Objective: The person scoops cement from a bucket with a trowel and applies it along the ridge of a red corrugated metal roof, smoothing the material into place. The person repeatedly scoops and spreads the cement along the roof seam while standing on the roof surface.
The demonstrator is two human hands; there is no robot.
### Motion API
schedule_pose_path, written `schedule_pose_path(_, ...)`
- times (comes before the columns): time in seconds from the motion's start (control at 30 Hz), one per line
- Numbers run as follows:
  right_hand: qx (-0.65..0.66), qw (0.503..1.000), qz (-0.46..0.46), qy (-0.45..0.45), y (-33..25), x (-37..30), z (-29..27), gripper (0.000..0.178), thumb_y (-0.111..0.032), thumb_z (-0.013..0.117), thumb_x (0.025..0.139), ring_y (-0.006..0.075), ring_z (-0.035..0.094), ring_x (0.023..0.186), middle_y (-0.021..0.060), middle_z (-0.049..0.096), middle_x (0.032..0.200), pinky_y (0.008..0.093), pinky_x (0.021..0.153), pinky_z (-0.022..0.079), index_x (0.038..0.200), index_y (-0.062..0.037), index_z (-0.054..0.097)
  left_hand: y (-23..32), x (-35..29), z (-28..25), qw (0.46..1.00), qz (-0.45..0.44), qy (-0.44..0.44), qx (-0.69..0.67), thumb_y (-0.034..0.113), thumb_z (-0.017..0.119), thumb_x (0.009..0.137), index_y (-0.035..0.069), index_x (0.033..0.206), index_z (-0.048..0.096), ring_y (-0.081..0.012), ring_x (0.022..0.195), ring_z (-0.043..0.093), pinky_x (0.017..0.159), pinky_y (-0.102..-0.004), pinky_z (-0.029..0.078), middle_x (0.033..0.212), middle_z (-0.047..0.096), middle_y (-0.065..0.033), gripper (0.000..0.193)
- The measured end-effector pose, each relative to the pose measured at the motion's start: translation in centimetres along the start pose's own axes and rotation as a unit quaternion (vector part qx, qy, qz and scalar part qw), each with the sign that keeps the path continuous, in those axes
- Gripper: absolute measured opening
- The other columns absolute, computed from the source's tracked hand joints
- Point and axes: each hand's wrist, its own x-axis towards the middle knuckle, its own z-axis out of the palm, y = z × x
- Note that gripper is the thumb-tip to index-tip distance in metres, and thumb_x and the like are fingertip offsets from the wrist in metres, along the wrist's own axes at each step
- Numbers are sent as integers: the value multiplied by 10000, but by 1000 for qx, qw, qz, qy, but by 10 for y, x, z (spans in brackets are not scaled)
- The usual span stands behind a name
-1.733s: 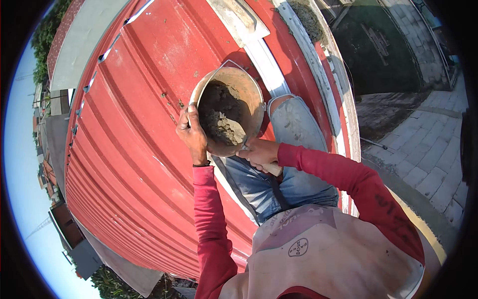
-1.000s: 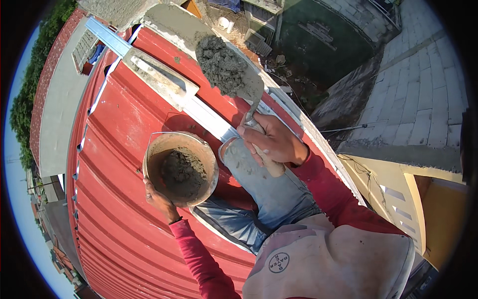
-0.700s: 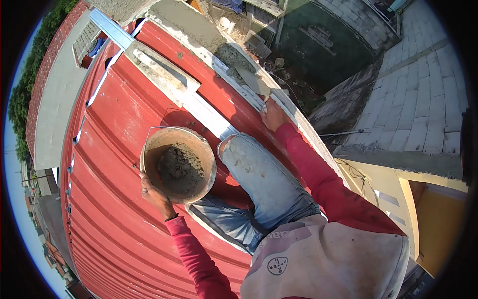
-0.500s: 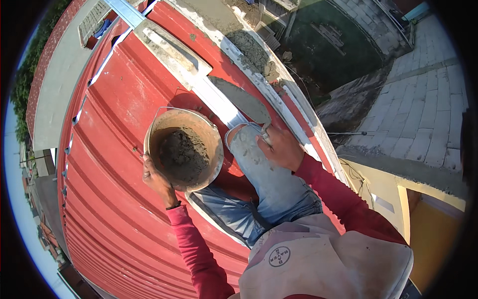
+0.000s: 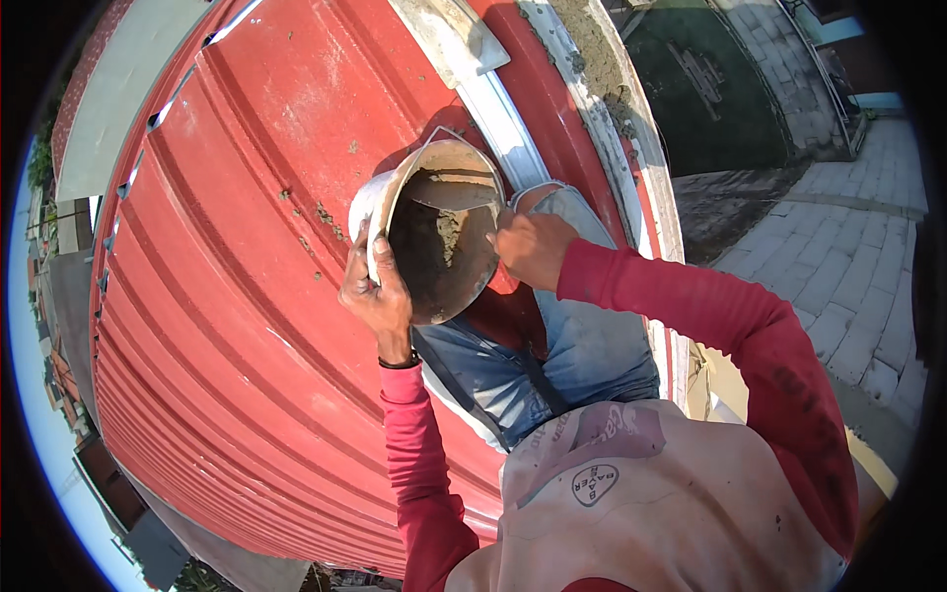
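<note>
My left hand (image 5: 379, 288) grips the left rim of a mortar-stained bucket (image 5: 473, 274), thumb over the edge. The bucket is tipped so that its mouth faces me, and its wire handle stands up at the far side. Closed around a trowel's handle, my right hand (image 5: 535, 247) is at the bucket's right rim. The trowel blade (image 5: 452, 190) reaches across inside the bucket, near its far wall. Grey wet mortar (image 5: 448, 239) lies in the bucket below the blade. My fingers hide most of the trowel's handle.
I sit on a red ribbed metal roof (image 5: 266, 296). A mortar-smeared board (image 5: 451, 37) lies ahead on a pale metal strip (image 5: 501, 123). To the right runs a wall top (image 5: 604, 64) with mortar on it; beyond it the drop shows a green surface (image 5: 681, 84) and a block wall.
The trowel has moved from over my knee into the bucket. My left hand has tilted the bucket toward my right hand. My view has shifted, so the board appears farther up.
</note>
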Motion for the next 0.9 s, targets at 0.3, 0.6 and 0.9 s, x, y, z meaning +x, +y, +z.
schedule_pose_path(0.3, -130, 963, -97, -216, 16, 54, 18, 242, -197, 538, 888, 362, 683, 664, 212, 647, 743, 475, 597, 562, 859, 20, 643, -1, -2, -2, 997, 63, -29, -25, 222, 577, 1001, -80, 943, 680, -245, 1056, 654, 844, -334, 484, 1054, 713, -167, 324)
schedule_pose_path(0.6, 491, 770, 202, -355, -16, 23, 37, 319, -278, 554, 968, 141, 530, 470, 27, 525, 615, 322, 391, 470, 809, -3, 571, -35, 1, -22, 995, -2, 12, -102, 220, 535, 1027, -23, 798, 571, -57, 687, 334, 597, -238, 272, 723, 419, 47, 336)
schedule_pose_path(0.9, 709, 600, 141, -342, -51, 9, 36, 285, -252, 602, 957, 106, 447, 412, 17, 459, 592, 305, 341, 388, 804, -55, 463, -22, 18, -12, 985, -70, 40, -155, 246, 541, 1034, 23, 785, 575, -44, 694, 335, 616, -221, 271, 734, 438, 69, 336)
